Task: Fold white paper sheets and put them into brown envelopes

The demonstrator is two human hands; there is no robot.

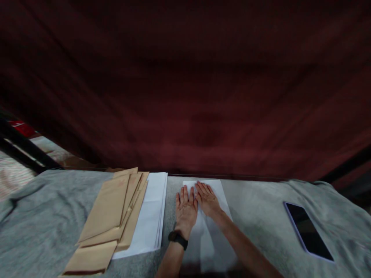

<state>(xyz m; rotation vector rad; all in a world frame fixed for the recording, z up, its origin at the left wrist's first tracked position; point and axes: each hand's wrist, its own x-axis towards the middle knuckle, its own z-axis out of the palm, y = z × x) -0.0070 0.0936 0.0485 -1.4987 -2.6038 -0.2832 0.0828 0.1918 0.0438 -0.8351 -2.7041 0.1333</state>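
A white sheet of paper with a crease down its length lies in front of me on a grey cloth. My left hand rests flat on the sheet's left edge, fingers stretched out and a dark watch on the wrist. Beside it, my right hand presses flat on the upper part of the same sheet, fingers pointing up and to the left. The hands nearly touch at their fingertips and thumbs. Neither one grips anything. The near end of the paper runs into shadow at the bottom of the view.
Left of my hands, several brown envelopes overlap a stack of white sheets. A phone with a purple edge lies at the right on the grey cloth. A dark red curtain hangs behind the far edge.
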